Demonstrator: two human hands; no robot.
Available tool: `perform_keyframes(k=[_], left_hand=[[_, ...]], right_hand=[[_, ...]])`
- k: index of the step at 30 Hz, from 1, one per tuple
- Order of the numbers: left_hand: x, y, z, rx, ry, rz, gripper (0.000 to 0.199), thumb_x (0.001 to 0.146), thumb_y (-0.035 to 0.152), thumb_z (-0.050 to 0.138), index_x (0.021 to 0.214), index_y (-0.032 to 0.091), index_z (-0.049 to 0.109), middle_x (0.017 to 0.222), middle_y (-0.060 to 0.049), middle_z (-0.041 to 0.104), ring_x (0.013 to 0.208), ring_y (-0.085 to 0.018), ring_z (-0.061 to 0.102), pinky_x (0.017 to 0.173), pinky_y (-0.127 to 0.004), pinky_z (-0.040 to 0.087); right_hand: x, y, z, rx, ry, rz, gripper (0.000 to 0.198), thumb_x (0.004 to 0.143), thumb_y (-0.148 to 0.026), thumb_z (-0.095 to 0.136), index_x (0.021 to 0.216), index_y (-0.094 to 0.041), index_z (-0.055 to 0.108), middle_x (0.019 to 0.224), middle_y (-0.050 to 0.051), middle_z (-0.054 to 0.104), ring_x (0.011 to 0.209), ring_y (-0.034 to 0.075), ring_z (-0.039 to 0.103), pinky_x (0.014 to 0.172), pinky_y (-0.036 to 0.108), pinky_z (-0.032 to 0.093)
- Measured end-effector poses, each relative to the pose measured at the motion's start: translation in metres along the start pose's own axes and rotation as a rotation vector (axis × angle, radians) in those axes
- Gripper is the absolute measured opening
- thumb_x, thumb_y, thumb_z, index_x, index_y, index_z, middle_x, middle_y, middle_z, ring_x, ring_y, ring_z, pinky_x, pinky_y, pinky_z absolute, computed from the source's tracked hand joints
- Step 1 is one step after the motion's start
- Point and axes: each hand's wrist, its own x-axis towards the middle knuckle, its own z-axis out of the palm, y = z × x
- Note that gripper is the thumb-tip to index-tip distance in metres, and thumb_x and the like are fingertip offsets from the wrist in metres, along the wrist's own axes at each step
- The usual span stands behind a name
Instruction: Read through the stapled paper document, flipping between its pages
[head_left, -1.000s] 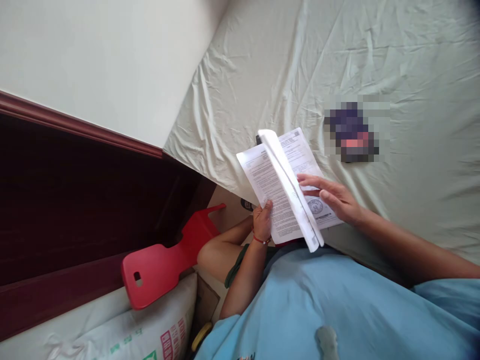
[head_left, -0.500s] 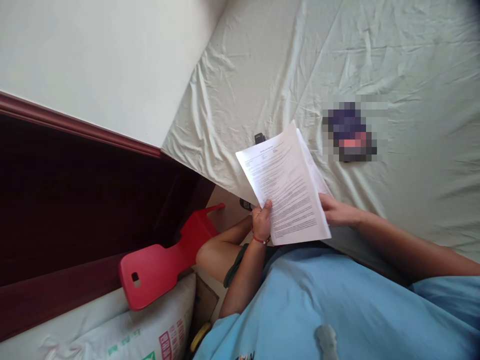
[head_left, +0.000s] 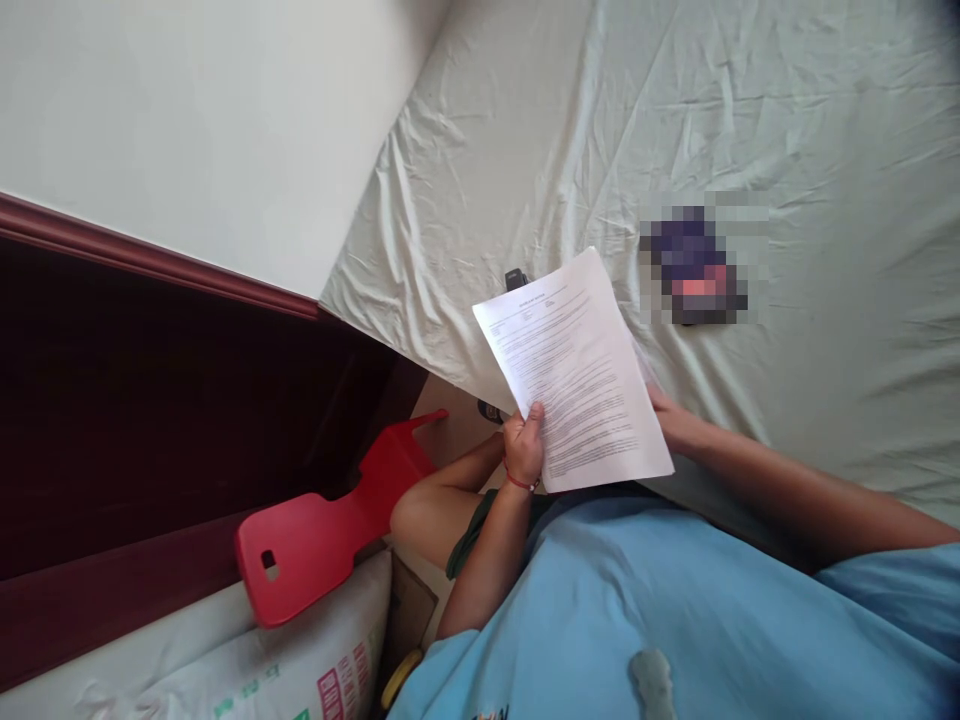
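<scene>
Papers (head_left: pixel 574 375): a stapled or loose sheaf w/ printed text, held up over the lap, just in front of the bed edge (head_left: pixel 420 345). A sec ago the sheaf was open mid-flip, a page curling over w/ the right hand flat on the lower sheet; half a sec ago the page was nearly down. Now it's closed flat, the top printed page facing up, so the page turn looks done and the sheaf reads as one squared stack.

Left hand (head_left: pixel 523 447) pinches the bottom left corner of the papers, thumb on top, fingers curled under; red string on the wrist. Right hand (head_left: pixel 671 420) is mostly hidden behind the right edge of the papers. It seems to support them from below, but can't tell how the fingers sit.

Beyond the papers, on the rumpled pale sheet: small dark object (head_left: pixel 515 278) peeking past the top edge, and a blurred-out dark item (head_left: pixel 697 265) to the right. Left of the papers: red plastic chair (head_left: pixel 322 530) by dark wood paneling (head_left: pixel 150 400), a printed sack (head_left: pixel 300 660) below it.
</scene>
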Motion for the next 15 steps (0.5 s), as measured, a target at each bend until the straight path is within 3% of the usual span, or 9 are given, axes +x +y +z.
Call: perform_keyframes(k=[3,8,12,15], left_hand=[[0.0,-0.001,0.0,-0.02,-0.039,0.059,0.054,0.086,0.063,0.075,0.105,0.013,0.081,0.112,-0.012,0.08,0.108,-0.029,0.073,0.1,-0.039,0.055],[0.0,-0.005,-0.001,-0.073,-0.065,0.039,0.053,0.086,0.061,0.076,0.11,0.014,0.08,0.114,-0.012,0.08,0.106,-0.028,0.074,0.099,-0.039,0.056],[0.001,-0.007,-0.002,-0.032,-0.037,0.063,0.054,0.085,0.063,0.077,0.106,0.014,0.08,0.112,-0.012,0.079,0.104,-0.027,0.074,0.098,-0.039,0.056],[0.001,-0.004,-0.003,-0.032,-0.01,0.003,0.054,0.081,0.064,0.08,0.097,0.012,0.078,0.095,-0.01,0.078,0.087,-0.024,0.072,0.085,-0.037,0.058]], right_hand=[[0.002,-0.011,-0.002,0.236,0.167,0.024,0.054,0.098,-0.067,0.056,0.13,-0.026,0.069,0.12,0.007,0.076,0.122,0.03,0.069,0.109,0.05,0.055],[-0.001,-0.025,-0.002,0.362,0.106,0.122,0.072,0.099,-0.078,0.037,0.137,-0.023,0.064,0.122,0.013,0.075,0.126,0.035,0.067,0.109,0.059,0.054],[-0.007,-0.02,-0.006,0.16,0.034,-0.001,0.068,0.098,-0.07,0.053,0.148,-0.025,0.058,0.139,0.012,0.069,0.141,0.035,0.056,0.119,0.058,0.045],[-0.009,-0.02,-0.01,-0.135,-0.197,-0.159,0.066,0.098,-0.062,0.061,0.155,-0.029,0.053,0.168,0.008,0.043,0.16,0.032,0.03,0.131,0.054,0.023]])
